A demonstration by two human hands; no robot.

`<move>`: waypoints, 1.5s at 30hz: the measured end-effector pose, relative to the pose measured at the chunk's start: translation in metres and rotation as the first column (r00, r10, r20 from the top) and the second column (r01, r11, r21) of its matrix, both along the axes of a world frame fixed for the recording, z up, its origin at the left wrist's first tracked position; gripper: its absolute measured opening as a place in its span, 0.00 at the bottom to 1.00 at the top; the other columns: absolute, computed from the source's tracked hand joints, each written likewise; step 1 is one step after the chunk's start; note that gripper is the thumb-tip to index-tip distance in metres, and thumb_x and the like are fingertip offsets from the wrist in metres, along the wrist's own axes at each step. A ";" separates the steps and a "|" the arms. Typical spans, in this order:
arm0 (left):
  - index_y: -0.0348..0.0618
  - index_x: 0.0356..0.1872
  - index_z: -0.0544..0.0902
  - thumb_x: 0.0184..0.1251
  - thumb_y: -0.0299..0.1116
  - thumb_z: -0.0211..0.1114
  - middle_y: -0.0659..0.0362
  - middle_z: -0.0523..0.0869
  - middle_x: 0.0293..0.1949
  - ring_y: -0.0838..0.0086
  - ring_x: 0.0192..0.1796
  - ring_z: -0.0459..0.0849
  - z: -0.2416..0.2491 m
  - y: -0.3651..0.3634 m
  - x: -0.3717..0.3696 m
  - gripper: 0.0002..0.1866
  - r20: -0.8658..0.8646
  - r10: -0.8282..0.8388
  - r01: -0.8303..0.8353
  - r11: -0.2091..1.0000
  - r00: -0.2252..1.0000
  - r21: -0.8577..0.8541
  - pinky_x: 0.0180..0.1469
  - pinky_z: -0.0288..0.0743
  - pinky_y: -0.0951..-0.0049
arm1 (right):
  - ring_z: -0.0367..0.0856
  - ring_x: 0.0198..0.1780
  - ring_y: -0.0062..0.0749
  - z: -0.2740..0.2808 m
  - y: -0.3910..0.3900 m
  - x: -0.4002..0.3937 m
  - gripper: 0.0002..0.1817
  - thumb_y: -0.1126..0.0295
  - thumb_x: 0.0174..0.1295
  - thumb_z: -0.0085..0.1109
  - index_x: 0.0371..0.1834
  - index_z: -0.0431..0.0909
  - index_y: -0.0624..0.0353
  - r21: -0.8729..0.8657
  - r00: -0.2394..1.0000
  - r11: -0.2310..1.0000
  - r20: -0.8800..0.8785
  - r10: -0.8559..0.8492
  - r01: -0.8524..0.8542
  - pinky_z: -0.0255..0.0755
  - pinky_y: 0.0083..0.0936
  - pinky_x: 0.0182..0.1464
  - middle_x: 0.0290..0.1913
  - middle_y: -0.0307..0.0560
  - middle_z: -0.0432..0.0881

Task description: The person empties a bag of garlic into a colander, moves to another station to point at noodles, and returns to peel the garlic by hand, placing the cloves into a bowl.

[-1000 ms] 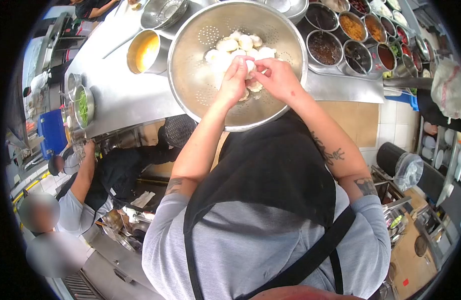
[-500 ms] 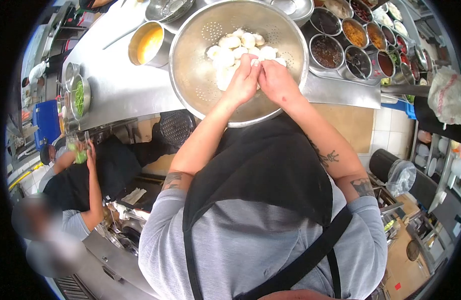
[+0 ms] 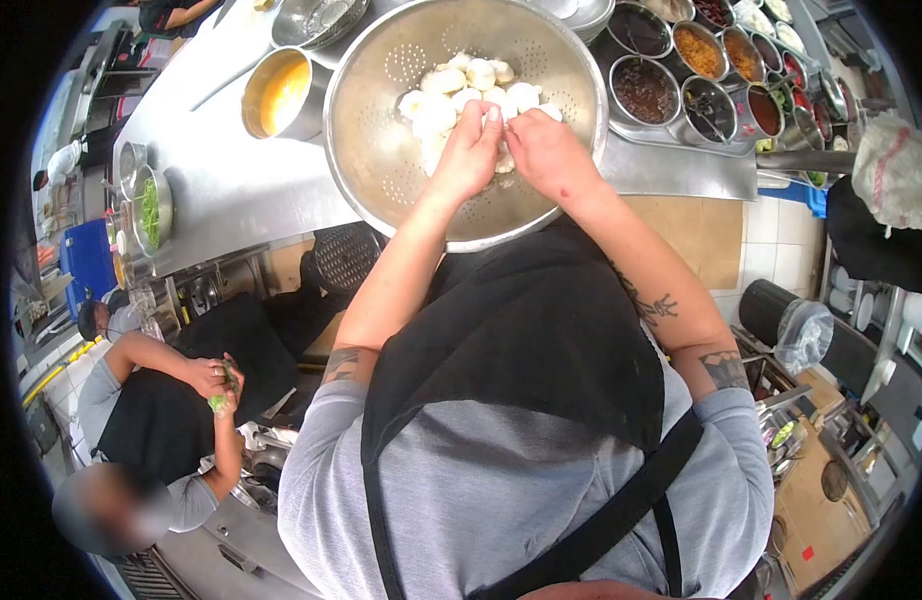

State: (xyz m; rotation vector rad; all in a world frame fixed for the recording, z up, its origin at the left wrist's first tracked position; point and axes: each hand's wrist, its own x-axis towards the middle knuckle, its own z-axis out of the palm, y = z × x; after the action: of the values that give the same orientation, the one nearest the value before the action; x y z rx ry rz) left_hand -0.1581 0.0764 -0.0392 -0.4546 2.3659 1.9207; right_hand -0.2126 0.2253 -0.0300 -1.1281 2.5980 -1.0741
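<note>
A large metal colander [image 3: 376, 130] stands at the counter's front edge, with a heap of white button mushrooms [image 3: 481, 74] inside. Both of my hands are over the heap, close together with fingertips nearly meeting. My left hand [image 3: 468, 152] is closed, its thumb and fingers pressed together at a pale mushroom. From the other side my right hand [image 3: 549, 150] pinches at the same spot, fingers curled. The fingers hide most of what lies between them. More mushrooms sit around and below both hands.
Left of the colander stands a metal pot [image 3: 281, 92] of orange-yellow liquid; farther left, a bowl of green pieces [image 3: 153, 212]. Several metal ingredient containers [image 3: 643, 90] crowd the right. A co-worker [image 3: 161, 390] handles something green at lower left. A lined black bin [image 3: 766, 308] stands at right.
My fingertips have drawn slightly apart over the mushrooms. The view has shifted a little, moving the counter items left. The co-worker's hands have come down and together.
</note>
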 end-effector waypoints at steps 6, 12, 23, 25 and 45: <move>0.42 0.51 0.74 0.81 0.43 0.50 0.59 0.81 0.31 0.77 0.34 0.78 0.002 0.002 0.001 0.15 -0.029 -0.012 0.009 0.993 1.000 -0.114 0.39 0.74 0.73 | 0.84 0.39 0.55 0.009 -0.003 -0.001 0.09 0.67 0.63 0.55 0.38 0.78 0.63 0.153 1.000 0.988 -0.018 -0.008 0.010 0.79 0.45 0.43 0.38 0.59 0.82; 0.42 0.51 0.74 0.77 0.41 0.53 0.43 0.85 0.33 0.53 0.40 0.86 0.007 0.002 -0.008 0.14 -0.098 0.022 -0.042 0.978 0.995 -0.204 0.43 0.76 0.57 | 0.84 0.37 0.56 0.004 -0.009 -0.004 0.10 0.66 0.63 0.55 0.38 0.78 0.62 0.002 0.994 0.995 -0.031 -0.102 0.102 0.79 0.47 0.40 0.36 0.59 0.82; 0.43 0.47 0.78 0.77 0.40 0.54 0.53 0.85 0.29 0.64 0.30 0.84 0.003 -0.004 -0.005 0.12 -0.076 0.076 -0.091 0.972 0.994 -0.218 0.36 0.75 0.64 | 0.83 0.36 0.61 -0.007 -0.010 -0.013 0.11 0.69 0.61 0.53 0.33 0.77 0.67 -0.010 0.987 0.993 0.111 -0.118 0.120 0.78 0.49 0.44 0.32 0.67 0.82; 0.44 0.48 0.79 0.79 0.41 0.52 0.58 0.86 0.33 0.74 0.30 0.81 0.002 -0.008 -0.004 0.13 0.074 0.137 -0.146 0.982 0.988 0.123 0.35 0.75 0.71 | 0.83 0.37 0.62 -0.001 -0.009 -0.015 0.10 0.69 0.60 0.53 0.32 0.77 0.68 -0.005 0.985 0.993 0.126 -0.117 0.118 0.77 0.49 0.45 0.32 0.69 0.82; 0.46 0.57 0.73 0.81 0.43 0.46 0.57 0.83 0.47 0.72 0.41 0.83 0.008 -0.025 -0.009 0.16 0.138 0.008 -0.123 0.505 0.990 0.854 0.41 0.77 0.71 | 0.85 0.35 0.59 0.014 -0.031 -0.015 0.23 0.52 0.67 0.56 0.45 0.75 0.66 0.013 0.873 0.984 0.460 -0.164 0.177 0.76 0.44 0.39 0.30 0.63 0.84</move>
State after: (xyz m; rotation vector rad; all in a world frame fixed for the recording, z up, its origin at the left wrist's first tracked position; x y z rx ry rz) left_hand -0.1671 0.0510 -0.0314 -0.5196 1.0165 2.6667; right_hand -0.2280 0.1948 -0.0165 -0.5572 2.3310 -1.2388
